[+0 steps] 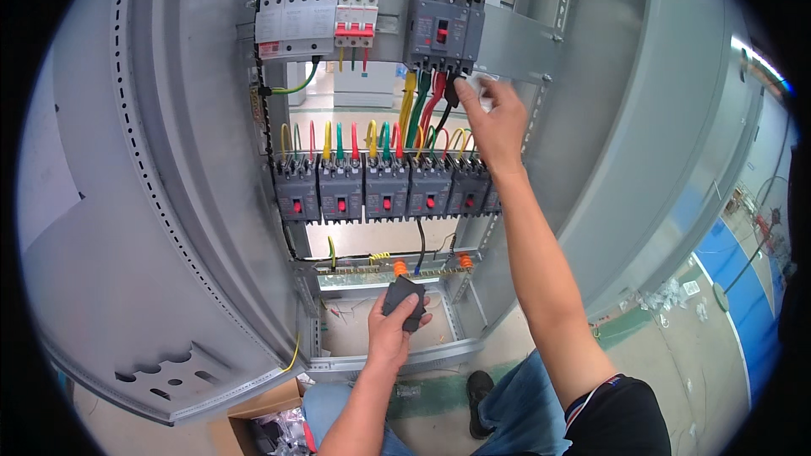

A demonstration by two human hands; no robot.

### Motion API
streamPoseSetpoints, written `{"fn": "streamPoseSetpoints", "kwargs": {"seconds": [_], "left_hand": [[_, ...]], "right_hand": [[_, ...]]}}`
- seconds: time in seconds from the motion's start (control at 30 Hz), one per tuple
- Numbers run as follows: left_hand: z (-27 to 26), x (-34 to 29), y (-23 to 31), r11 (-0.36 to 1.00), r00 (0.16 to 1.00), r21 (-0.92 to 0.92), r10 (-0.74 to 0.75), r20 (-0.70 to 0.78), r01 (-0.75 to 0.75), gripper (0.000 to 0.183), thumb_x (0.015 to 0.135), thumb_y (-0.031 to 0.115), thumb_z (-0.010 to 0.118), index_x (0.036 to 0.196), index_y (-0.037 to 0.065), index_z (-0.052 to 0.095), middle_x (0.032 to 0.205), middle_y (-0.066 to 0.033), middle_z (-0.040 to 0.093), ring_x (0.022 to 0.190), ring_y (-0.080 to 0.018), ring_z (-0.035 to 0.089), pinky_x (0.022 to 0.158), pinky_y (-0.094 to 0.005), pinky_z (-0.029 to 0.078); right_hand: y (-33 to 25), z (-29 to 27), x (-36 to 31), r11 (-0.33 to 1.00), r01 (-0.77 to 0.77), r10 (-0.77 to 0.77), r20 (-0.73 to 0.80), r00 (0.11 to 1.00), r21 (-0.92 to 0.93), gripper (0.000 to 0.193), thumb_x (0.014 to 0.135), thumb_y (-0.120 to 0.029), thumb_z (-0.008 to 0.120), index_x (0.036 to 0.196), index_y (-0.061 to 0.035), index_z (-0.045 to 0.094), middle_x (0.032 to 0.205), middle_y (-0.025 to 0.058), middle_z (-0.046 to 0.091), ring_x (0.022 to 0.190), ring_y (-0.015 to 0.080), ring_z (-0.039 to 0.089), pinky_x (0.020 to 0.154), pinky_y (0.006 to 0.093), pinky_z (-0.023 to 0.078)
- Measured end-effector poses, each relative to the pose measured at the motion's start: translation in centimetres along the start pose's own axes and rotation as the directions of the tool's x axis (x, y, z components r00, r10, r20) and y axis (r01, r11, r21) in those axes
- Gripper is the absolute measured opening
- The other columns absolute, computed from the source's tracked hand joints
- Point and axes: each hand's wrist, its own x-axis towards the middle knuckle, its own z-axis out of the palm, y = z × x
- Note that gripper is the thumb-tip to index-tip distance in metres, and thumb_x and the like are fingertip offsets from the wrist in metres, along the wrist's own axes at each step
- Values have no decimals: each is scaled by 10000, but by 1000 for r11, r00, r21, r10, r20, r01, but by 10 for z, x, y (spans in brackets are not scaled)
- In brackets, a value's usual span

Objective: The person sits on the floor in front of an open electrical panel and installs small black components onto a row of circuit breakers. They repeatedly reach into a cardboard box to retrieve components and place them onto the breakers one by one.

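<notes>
My left hand (397,321) is closed around several dark flat pieces (404,297), low in front of the cabinet frame. Raised at the upper right, my right hand (497,122) has its fingers bent, with a gap between thumb and forefinger. Its thumb tip is at the black cable end (453,91) under the large grey circuit breaker (444,32); whether it presses on it I cannot tell. Beside that cable, yellow (408,105), green (421,105) and red (434,100) cables run down from the same breaker.
A row of smaller breakers (386,190) crosses the cabinet's middle. White modules (296,25) sit at the upper left. Orange insulators (400,268) stand on the lower rail. Wide grey panels (194,160) flank the opening. A cardboard box (245,422) with plastic bags is by my leg.
</notes>
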Motion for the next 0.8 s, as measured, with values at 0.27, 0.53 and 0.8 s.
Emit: {"fn": "streamPoseSetpoints", "kwargs": {"seconds": [0.27,0.53,0.8], "left_hand": [[-3,4,-3,1000,1000,15,-3,17,3,343,962,62,735,1257,-21,580,1133,-147,698,1016,-267,744,743,-387,673],[-3,-1,-8,999,999,25,-26,39,25,340,970,64,724,1268,-14,580,1141,-145,692,1007,-258,748,725,-377,675],[-2,0,-5,999,999,31,-37,14,36,379,968,59,727,1301,-13,561,1157,-156,689,1013,-270,750,721,-379,682]], "right_hand": [[-4,22,-3,957,133,-70,240,968,-257,411,1060,-340,538,886,13,657,793,254,699,785,486,683,709,577,536],[-1,35,-4,937,142,-76,210,975,-318,376,1038,-270,542,838,28,656,720,276,687,700,491,691,663,567,558],[-4,20,8,942,110,12,358,933,-318,421,1048,-331,503,928,24,695,831,288,710,833,500,692,772,598,540]]}}
